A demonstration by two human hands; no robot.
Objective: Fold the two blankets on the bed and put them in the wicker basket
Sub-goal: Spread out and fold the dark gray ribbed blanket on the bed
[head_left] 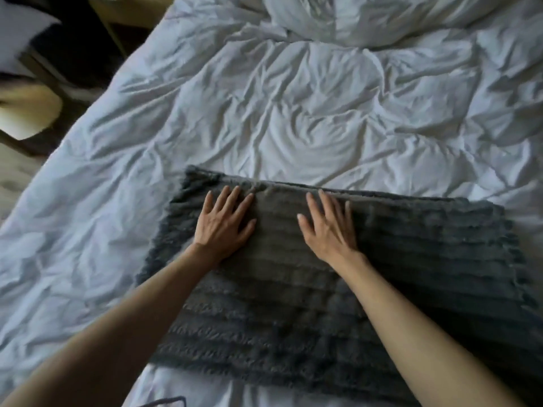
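Observation:
A dark grey ribbed fluffy blanket (pixel 411 259) lies folded into a wide rectangle on the near part of the bed. My left hand (pixel 224 224) lies flat on it near its far left edge, fingers spread and straight. My right hand (pixel 329 226) presses flat beside it, close to the far folded edge, fingers straight. Neither hand grips the fabric. I see only this one blanket, and no wicker basket is in view.
The bed is covered by a rumpled white duvet (pixel 293 113), with a white pillow (pixel 338 19) at the far end. Left of the bed stands dark wooden furniture (pixel 73 39) over a wood floor (pixel 17 171). A thin dark wire-like edge (pixel 164 402) shows at the bottom.

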